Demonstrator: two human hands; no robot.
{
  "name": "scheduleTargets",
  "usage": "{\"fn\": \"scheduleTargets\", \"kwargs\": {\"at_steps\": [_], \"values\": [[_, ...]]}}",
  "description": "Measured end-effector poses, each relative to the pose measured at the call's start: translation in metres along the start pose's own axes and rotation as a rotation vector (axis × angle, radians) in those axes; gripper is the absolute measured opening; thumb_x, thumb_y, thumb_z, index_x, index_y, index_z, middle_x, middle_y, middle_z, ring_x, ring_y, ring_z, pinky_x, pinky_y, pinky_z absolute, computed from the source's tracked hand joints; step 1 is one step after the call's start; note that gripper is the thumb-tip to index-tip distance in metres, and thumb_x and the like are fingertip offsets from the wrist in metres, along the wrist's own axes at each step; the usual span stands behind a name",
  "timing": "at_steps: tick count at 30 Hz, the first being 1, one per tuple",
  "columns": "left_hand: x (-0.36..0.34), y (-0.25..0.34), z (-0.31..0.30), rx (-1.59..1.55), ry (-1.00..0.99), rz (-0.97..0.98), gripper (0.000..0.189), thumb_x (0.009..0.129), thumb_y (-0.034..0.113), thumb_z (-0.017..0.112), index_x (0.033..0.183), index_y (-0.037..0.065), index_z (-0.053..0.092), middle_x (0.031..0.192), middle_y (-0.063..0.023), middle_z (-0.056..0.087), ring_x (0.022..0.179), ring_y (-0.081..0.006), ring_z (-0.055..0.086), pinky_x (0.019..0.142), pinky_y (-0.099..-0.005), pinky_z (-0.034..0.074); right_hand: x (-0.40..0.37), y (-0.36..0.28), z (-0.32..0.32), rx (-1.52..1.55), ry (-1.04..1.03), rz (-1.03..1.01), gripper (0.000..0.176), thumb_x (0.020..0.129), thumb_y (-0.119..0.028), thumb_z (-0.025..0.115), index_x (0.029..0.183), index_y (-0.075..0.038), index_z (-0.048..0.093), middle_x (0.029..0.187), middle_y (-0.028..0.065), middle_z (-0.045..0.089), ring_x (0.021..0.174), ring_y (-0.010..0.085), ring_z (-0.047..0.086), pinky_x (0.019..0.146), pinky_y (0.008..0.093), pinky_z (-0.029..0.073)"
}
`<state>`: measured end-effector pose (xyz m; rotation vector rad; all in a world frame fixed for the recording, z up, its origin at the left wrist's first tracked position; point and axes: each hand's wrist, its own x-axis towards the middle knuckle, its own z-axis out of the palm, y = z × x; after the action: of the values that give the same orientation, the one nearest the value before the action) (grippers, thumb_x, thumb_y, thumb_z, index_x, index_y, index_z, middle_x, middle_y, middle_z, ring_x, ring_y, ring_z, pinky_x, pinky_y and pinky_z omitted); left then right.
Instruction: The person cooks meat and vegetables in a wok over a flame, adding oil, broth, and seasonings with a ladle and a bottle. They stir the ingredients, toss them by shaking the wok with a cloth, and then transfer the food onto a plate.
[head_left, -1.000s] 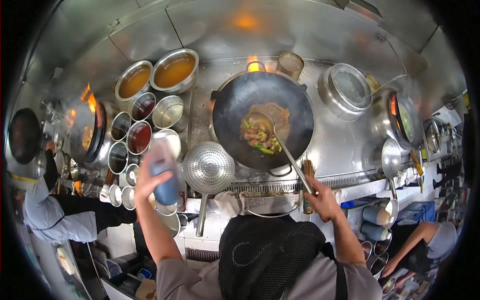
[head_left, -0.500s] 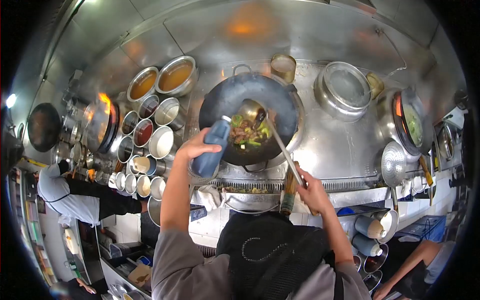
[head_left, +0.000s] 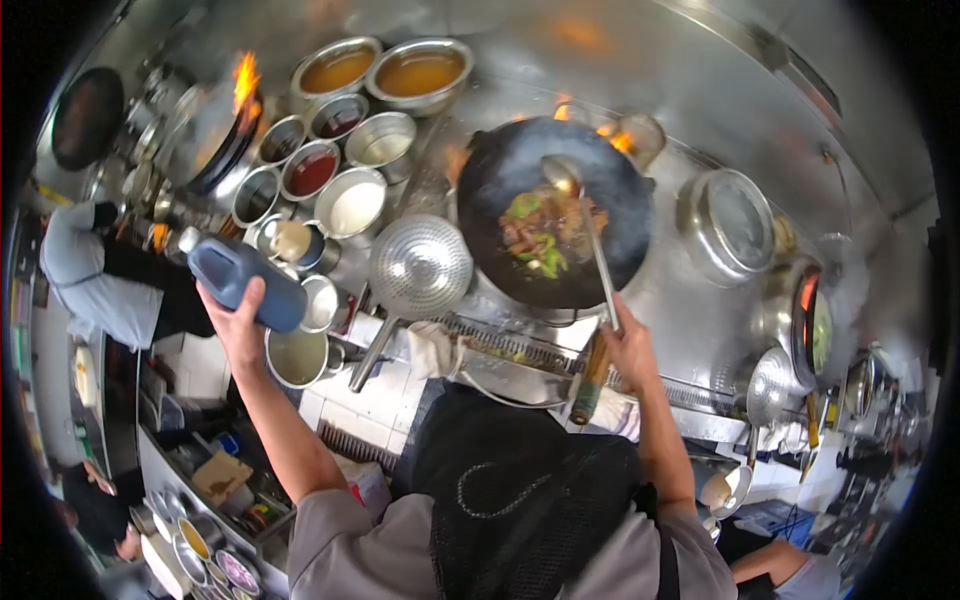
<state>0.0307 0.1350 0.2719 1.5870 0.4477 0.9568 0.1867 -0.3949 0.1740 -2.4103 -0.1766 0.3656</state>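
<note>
My left hand (head_left: 240, 325) is closed around a dark-filled plastic bottle (head_left: 262, 290) with a white cap. It holds the bottle tilted, cap end up to the left, beside the seasoning pots and away from the stove. My right hand (head_left: 630, 348) grips the handle of a long metal ladle (head_left: 603, 255). The ladle's bowl rests in a black wok (head_left: 625, 235), at the far side of a stir-fry (head_left: 540, 230) of brown pieces and green vegetables. Steam hazes the wok, and flames show behind it. Below my right hand lies a wooden-handled tool (head_left: 592, 385), its far end hidden.
A perforated skimmer (head_left: 420, 265) lies left of the wok. Seasoning pots (head_left: 350, 205) and two bowls of amber liquid (head_left: 420, 75) stand farther left. A lidded pot (head_left: 735, 220) sits right. Another person (head_left: 85, 270) stands at far left, near a flaming wok (head_left: 225, 150).
My left hand has carried the bottle from the wok's edge leftwards, out over the pots. The ladle remains in the wok, and flames now rise behind it. The camera view has rotated.
</note>
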Motion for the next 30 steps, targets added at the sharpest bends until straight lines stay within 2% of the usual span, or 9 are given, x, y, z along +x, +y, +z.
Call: {"fn": "scheduleTargets", "kwargs": {"at_steps": [2,4,7,13,17,22,26,28,30], "values": [[0.017,0.007,-0.014,-0.006,0.167,-0.016,0.070,0.078,0.009,0.083,0.135,0.004,0.042,0.117,-0.0115,0.059,0.101,-0.0225,0.063,0.089,-0.0383,0.054,0.026,0.013,0.010,-0.038,0.066,-0.271,0.057,0.090,-0.006,0.063,0.145,-0.007,0.047,0.119,0.0306,0.063,0.103,0.0402,0.068,0.088,0.0421,0.054],[0.040,-0.003,-0.031,0.025,0.312,0.027,0.076,0.074,0.012,0.088,0.133,0.003,0.042,0.114,-0.0100,0.058,0.099,-0.0209,0.061,0.089,-0.0382,0.053,0.027,0.004,0.004,-0.018,-0.021,-0.313,0.057,0.091,-0.005,0.062,0.145,-0.009,0.047,0.128,0.0261,0.062,0.108,0.0414,0.065,0.091,0.0418,0.052],[0.079,-0.044,-0.058,0.227,0.401,0.142,0.090,0.071,0.020,0.092,0.137,-0.003,0.035,0.123,-0.0120,0.053,0.109,-0.0209,0.055,0.098,-0.0343,0.044,-0.003,0.015,-0.027,-0.390,-0.096,-0.350,0.064,0.086,-0.001,0.060,0.146,-0.022,0.050,0.095,0.0196,0.063,0.085,0.0411,0.064,0.076,0.0463,0.052],[0.146,-0.155,-0.075,0.397,0.340,0.133,0.109,0.063,0.021,0.097,0.140,-0.007,0.025,0.130,-0.0197,0.047,0.114,-0.0258,0.052,0.101,-0.0360,0.043,-0.088,-0.034,-0.098,-0.983,0.058,-0.185,0.047,0.090,-0.006,0.061,0.133,-0.024,0.062,0.086,0.0134,0.061,0.072,0.0358,0.063,0.063,0.0469,0.051],[0.173,-0.242,-0.074,0.558,0.290,0.100,0.108,0.058,0.024,0.098,0.135,-0.008,0.029,0.130,-0.0245,0.047,0.116,-0.0311,0.054,0.103,-0.0419,0.043,-0.140,-0.155,-0.129,-0.639,-0.011,0.151,0.057,0.076,0.002,0.069,0.130,-0.017,0.066,0.078,0.0159,0.060,0.063,0.0315,0.059,0.064,0.0411,0.047],[0.211,-0.372,-0.122,0.651,0.181,-0.017,0.102,0.059,0.017,0.097,0.131,-0.006,0.028,0.127,-0.0225,0.048,0.111,-0.0289,0.057,0.096,-0.0417,0.050,-0.153,-0.128,-0.102,-0.514,-0.115,0.317,0.062,0.078,-0.004,0.071,0.137,-0.018,0.059,0.090,0.0224,0.066,0.081,0.0383,0.066,0.075,0.0436,0.050],[0.156,-0.236,-0.085,0.658,0.284,-0.071,0.103,0.072,0.029,0.091,0.138,-0.011,0.023,0.128,-0.0319,0.045,0.116,-0.0347,0.054,0.094,-0.0437,0.050,-0.121,-0.051,-0.026,0.054,0.056,0.377,0.051,0.093,-0.009,0.066,0.141,0.001,0.051,0.134,0.0222,0.060,0.116,0.0267,0.063,0.091,0.0360,0.054],[0.105,-0.176,-0.047,0.658,0.295,0.091,0.080,0.083,0.025,0.082,0.135,-0.009,0.033,0.132,-0.0251,0.048,0.117,-0.0333,0.054,0.097,-0.0443,0.049,-0.111,-0.052,0.005,0.135,0.145,0.442,0.054,0.096,-0.014,0.063,0.145,0.001,0.046,0.091,0.0118,0.069,0.066,0.0135,0.060,0.055,0.0314,0.050],[0.049,-0.150,-0.005,0.667,0.137,0.314,0.057,0.087,0.011,0.075,0.132,-0.005,0.043,0.129,-0.0163,0.055,0.114,-0.0286,0.057,0.100,-0.0420,0.046,-0.094,-0.044,0.030,0.219,0.281,0.348,0.052,0.097,-0.014,0.060,0.145,0.001,0.046,0.073,0.0121,0.060,0.055,0.0105,0.052,0.048,0.0322,0.044]]}}
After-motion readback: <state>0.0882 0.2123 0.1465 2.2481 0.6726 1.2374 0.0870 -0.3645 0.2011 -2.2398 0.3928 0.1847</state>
